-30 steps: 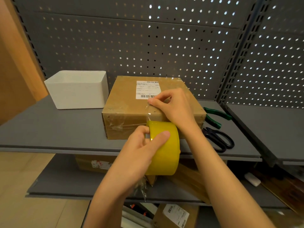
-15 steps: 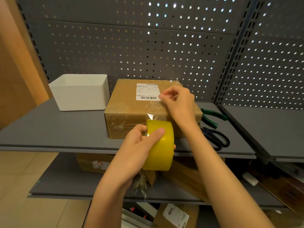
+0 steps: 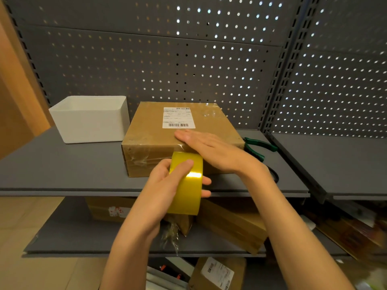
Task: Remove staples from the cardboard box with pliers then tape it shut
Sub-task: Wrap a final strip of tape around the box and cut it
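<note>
Two hands work the taping stage. The box (image 3: 180, 139) sits on the upper shelf (image 3: 62, 168), near its front edge and roughly mid-width, flaps closed, label up. The right hand (image 3: 211, 149) lies flat on the box top at the front edge, fingers straight, pressing a clear strip of tape down onto the cardboard. The left hand (image 3: 165, 191) grips the roll (image 3: 186, 183) just in front of the box's front face, thumb across the yellow outer band and fingers curled round the far side; the strip runs from the roll up over the front top edge under the right palm.

Staple removal looks finished, as a judgement: the pliers (image 3: 259, 145) lie untouched on the shelf just right of the box, partly hidden by the right wrist, and no staples show, though they would be too small to tell. A dark looped handle, likely scissors (image 3: 274, 174), peeks out nearer the front edge by the right forearm.

Left to do, judging by this view: run the strip on down the front face, cut it free, and perhaps smooth it. Whether the top seam is fully covered cannot be told.

A white bin (image 3: 90, 120) stands just left of the box.
</note>
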